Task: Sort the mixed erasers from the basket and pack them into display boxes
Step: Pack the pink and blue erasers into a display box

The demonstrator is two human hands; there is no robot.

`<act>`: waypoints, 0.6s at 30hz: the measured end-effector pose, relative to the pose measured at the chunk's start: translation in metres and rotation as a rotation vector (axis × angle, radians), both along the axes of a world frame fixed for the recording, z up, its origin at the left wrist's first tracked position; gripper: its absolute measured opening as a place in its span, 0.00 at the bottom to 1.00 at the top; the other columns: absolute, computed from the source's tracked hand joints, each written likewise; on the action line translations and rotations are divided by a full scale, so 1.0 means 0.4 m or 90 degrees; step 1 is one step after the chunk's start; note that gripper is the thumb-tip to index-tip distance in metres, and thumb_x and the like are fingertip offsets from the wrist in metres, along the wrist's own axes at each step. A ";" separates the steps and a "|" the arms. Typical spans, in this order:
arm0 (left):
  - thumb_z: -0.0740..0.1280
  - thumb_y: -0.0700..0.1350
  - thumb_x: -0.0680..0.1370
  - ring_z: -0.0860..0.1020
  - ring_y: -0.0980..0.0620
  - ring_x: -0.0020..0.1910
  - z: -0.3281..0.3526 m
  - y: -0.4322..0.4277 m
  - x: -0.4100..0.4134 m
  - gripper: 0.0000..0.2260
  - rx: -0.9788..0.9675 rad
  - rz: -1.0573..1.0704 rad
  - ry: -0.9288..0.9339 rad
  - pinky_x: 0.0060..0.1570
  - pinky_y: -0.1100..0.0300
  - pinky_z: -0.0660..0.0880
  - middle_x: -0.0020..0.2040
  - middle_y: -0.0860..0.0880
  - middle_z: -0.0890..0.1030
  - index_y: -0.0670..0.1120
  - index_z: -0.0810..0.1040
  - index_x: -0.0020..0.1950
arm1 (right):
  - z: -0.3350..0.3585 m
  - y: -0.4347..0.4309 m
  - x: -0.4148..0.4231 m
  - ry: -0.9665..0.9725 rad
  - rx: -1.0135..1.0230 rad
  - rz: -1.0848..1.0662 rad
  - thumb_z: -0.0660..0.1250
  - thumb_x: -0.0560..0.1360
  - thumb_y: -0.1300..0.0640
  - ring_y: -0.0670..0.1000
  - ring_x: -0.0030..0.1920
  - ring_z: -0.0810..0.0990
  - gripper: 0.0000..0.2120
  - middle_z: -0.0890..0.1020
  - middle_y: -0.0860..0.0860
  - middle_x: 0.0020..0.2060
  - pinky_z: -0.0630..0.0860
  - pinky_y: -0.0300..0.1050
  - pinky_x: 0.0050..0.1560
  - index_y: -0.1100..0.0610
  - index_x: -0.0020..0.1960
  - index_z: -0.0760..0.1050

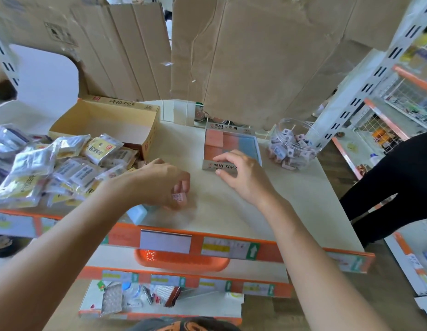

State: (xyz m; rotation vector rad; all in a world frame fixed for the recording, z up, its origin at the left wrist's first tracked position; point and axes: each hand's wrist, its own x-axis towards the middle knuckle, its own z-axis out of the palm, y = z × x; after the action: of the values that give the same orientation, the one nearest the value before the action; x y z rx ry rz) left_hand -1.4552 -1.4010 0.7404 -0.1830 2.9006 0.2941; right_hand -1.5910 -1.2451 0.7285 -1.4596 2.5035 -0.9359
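My left hand [164, 182] pinches an eraser [179, 197]; right hand [234, 170] grips the box [207, 166] front. I'd steady the box, slot eraser flat onto the pink stack [214, 142].

The box [228, 127] sits upright on the surface, with pink erasers [216, 142] on its left and blue erasers [247, 145] on its right. The left hand [160, 182] pinches a labelled eraser [179, 197].

One wide-angle view is taken from the head, pointed forward and down onto the tabletop [303, 182], which is seen from close above and fills the middle; cardboard [255, 56] is caught at the top.
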 end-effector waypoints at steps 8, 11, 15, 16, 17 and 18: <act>0.69 0.39 0.74 0.79 0.59 0.42 -0.009 0.001 0.015 0.07 0.224 0.080 0.165 0.44 0.75 0.71 0.45 0.52 0.81 0.45 0.80 0.51 | 0.010 0.008 0.041 -0.091 -0.049 0.045 0.69 0.74 0.60 0.43 0.49 0.77 0.11 0.80 0.47 0.49 0.67 0.25 0.49 0.56 0.56 0.79; 0.69 0.37 0.74 0.80 0.60 0.40 -0.008 -0.002 0.015 0.08 0.327 0.133 0.248 0.46 0.71 0.75 0.45 0.51 0.83 0.46 0.78 0.52 | 0.012 0.006 0.053 -0.176 -0.072 0.054 0.70 0.73 0.61 0.46 0.47 0.79 0.11 0.81 0.48 0.47 0.73 0.34 0.51 0.55 0.56 0.79; 0.68 0.34 0.74 0.81 0.55 0.38 0.012 0.002 0.017 0.10 0.531 0.200 0.297 0.41 0.64 0.77 0.41 0.48 0.83 0.47 0.76 0.51 | 0.022 0.005 0.073 -0.328 -0.078 0.055 0.70 0.73 0.63 0.49 0.41 0.80 0.11 0.81 0.49 0.41 0.77 0.42 0.47 0.49 0.50 0.76; 0.68 0.33 0.74 0.81 0.53 0.38 0.016 0.005 0.018 0.11 0.570 0.211 0.304 0.40 0.63 0.78 0.41 0.47 0.83 0.46 0.76 0.51 | 0.025 0.002 0.079 -0.369 -0.087 0.054 0.70 0.73 0.64 0.49 0.40 0.80 0.11 0.81 0.49 0.39 0.77 0.42 0.45 0.49 0.49 0.75; 0.67 0.32 0.74 0.82 0.51 0.39 0.020 0.008 0.019 0.11 0.603 0.218 0.310 0.40 0.62 0.78 0.41 0.46 0.83 0.45 0.76 0.52 | 0.027 -0.001 0.084 -0.408 -0.100 0.049 0.69 0.73 0.64 0.48 0.38 0.80 0.10 0.81 0.49 0.38 0.78 0.41 0.42 0.50 0.47 0.75; 0.67 0.32 0.74 0.82 0.49 0.40 0.024 0.011 0.021 0.11 0.624 0.217 0.312 0.41 0.61 0.79 0.42 0.44 0.83 0.44 0.77 0.52 | 0.030 -0.005 0.089 -0.444 -0.117 0.042 0.69 0.73 0.65 0.47 0.36 0.80 0.09 0.81 0.50 0.37 0.78 0.39 0.39 0.52 0.47 0.75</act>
State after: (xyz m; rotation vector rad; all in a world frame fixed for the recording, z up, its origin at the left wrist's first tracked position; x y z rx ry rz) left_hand -1.4470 -1.3967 0.7500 -0.4698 2.7242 1.9606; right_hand -1.5555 -1.2472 0.7407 -0.9958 1.8883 -1.3924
